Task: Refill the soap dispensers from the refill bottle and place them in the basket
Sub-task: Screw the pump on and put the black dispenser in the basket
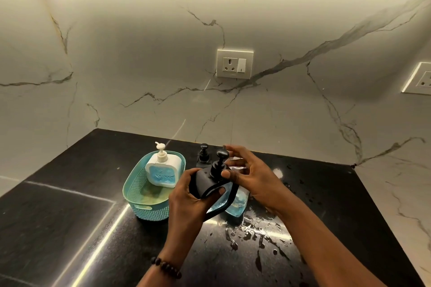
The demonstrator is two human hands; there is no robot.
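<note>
Three soap dispensers [161, 168], one basket [135, 191], perhaps.

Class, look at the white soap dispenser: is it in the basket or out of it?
In. The white soap dispenser stands upright inside the teal basket, at its far end, with the rim around it.
</note>
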